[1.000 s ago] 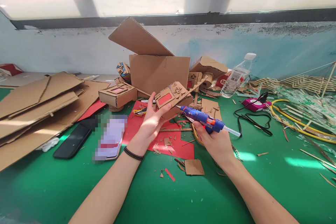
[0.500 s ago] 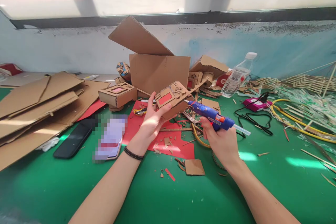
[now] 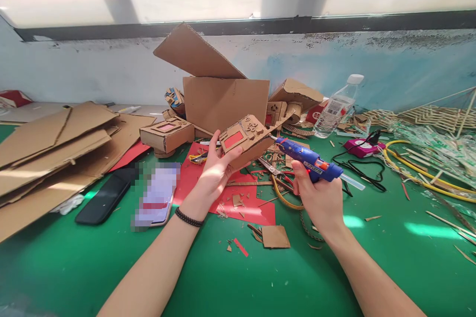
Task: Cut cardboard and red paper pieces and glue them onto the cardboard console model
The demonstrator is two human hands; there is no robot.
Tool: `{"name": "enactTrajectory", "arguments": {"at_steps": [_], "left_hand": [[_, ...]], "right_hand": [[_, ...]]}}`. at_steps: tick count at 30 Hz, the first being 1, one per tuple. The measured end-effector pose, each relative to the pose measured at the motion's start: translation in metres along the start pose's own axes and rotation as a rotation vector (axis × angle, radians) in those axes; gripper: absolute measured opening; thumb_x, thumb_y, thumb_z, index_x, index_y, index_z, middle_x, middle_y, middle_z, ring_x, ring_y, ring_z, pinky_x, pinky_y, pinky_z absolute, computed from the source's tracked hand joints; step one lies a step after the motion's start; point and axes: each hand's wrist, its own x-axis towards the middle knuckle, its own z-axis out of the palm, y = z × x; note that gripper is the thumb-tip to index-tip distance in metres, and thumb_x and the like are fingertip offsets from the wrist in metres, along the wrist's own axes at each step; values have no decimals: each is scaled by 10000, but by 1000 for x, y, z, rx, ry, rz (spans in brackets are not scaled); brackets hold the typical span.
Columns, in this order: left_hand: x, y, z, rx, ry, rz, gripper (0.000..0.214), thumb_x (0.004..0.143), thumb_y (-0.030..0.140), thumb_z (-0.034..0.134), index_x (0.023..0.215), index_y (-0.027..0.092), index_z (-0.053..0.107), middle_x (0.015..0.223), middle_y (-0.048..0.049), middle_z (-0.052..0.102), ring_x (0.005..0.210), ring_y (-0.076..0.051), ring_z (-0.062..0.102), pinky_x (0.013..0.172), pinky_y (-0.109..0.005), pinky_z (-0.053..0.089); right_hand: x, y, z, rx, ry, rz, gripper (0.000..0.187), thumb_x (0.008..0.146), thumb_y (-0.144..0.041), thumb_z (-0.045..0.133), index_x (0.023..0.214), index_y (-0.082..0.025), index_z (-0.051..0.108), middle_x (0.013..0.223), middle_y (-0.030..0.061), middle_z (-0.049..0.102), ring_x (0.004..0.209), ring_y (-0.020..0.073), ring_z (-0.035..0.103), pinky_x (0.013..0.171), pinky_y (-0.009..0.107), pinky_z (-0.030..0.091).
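My left hand (image 3: pixel 215 173) grips a small cardboard box model (image 3: pixel 245 141), tilted, with a red window and raised round pieces on its top face. A thin cardboard strip (image 3: pixel 280 124) sticks out from the model's right edge. In my right hand (image 3: pixel 320 200) is a blue hot glue gun (image 3: pixel 310 158), with a clear glue stick out of its back end. Its nozzle points left, close to the model's right side; whether it touches cannot be made out. Scissors (image 3: pixel 273 167) lie partly hidden behind the glue gun, over red paper (image 3: pixel 260 210) strewn with scraps.
Stacked cardboard sheets (image 3: pixel 55 158) and two phones (image 3: pixel 106 195) lie at left. Another cardboard model (image 3: pixel 167 134) and a large cardboard box (image 3: pixel 223 101) stand behind. At right are a water bottle (image 3: pixel 336 111), a magenta power adapter (image 3: pixel 362 147), a yellow hoop (image 3: pixel 394 166) and sticks.
My right hand has drawn the glue gun slightly to the right, with its nozzle moving along the model's right side. My left hand and the model have hardly moved.
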Motion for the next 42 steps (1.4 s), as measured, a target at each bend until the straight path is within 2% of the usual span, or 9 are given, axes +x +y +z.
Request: {"name": "enactTrajectory", "arguments": {"at_steps": [12,16,21,25,30,33,38,40,42], "left_hand": [[-5,3,2,-4,5,6,1074,753,144,869,1623,369,282,1480,-136,611,1208,-318,704,987,-548,622],[-5,5,3,-6,22,13,1071,755,128,861,1625,364,283,1476,-135,613,1239,-316,688,967,-508,639],[-6,8,2,-12,35,26,1069,762,121,848,1630,355,269,1491,-141,598,1235,-312,690,941,-486,652],[-5,12,1,-29,34,25,1046,790,132,825,1631,371,251,1511,-133,585,1218,-295,701,929,-470,657],[-5,13,-2,-31,27,37,1046,778,159,852,1617,386,270,1536,-123,566,1219,-282,700,917,-432,663],[-6,12,-4,-42,5,31,1073,762,167,868,1616,400,261,1534,-116,568,1193,-279,714,926,-450,660],[-7,11,-5,-73,-32,46,1101,754,155,876,1623,402,246,1500,-104,600,1245,-269,688,1003,-465,625],[-8,11,-5,-57,-29,46,1088,764,176,876,1623,401,248,1493,-106,604,1244,-276,687,998,-475,626],[-9,10,-6,-25,-32,44,1073,774,215,881,1623,397,251,1484,-114,609,1239,-286,688,990,-481,628]], "right_hand": [[2,9,2,-11,15,-57,656,845,-851,529,566,-258,546,412,7,521,374,181,495,416,317,372],[2,15,3,-41,12,-221,535,907,-756,565,791,-239,640,539,-3,605,462,184,549,459,292,395],[4,20,-1,-334,25,-513,401,995,-601,541,920,-229,672,819,43,739,561,169,616,491,263,365],[6,24,-11,-541,-110,-655,213,1004,-392,547,1100,-251,675,1039,50,767,595,173,656,481,267,340],[5,35,-35,-576,-379,-683,318,941,-172,502,1221,-242,635,1150,86,728,709,201,719,538,280,486],[7,54,-49,-522,-465,-643,354,902,-169,546,1239,-228,634,1214,110,693,853,232,756,656,321,590],[25,91,-73,-438,-513,-590,425,906,-198,589,1327,-249,622,1254,113,678,985,258,767,805,361,631],[37,94,-82,-487,-532,-610,407,928,-282,631,1335,-273,638,1285,106,691,999,267,767,791,354,630],[47,83,-86,-546,-493,-643,340,947,-369,640,1273,-281,680,1278,99,715,987,280,765,773,373,621]]}}
